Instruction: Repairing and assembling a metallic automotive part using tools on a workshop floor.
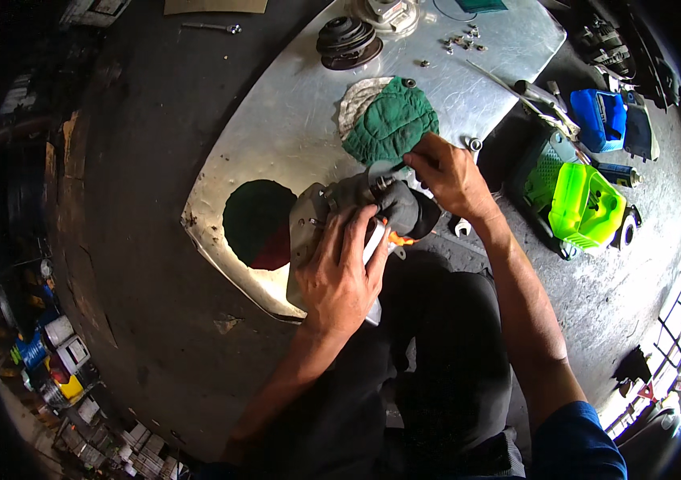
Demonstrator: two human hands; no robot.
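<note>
My left hand [334, 272] rests over a grey metal machine housing [302, 228], its fingers curved round the near side and holding it steady. A dark rounded part [398, 206] of the assembly sticks out to the right, over my knees. At its far side my right hand [454, 174] is closed in a pinch, with fingertips next to a small grey metal piece [382, 170]; what they grip is mostly hidden. Just beyond lies a dirty green and white cloth [392, 122]. A small metal socket [474, 144] stands right of my right hand.
A scratched metal sheet [276, 120] with a large round hole lies underneath. On it are a black pulley [346, 42] and several nuts [468, 40]. To the right sit bright green [568, 212] and blue [588, 120] plastic holders. A wrench [462, 228] lies near my right forearm.
</note>
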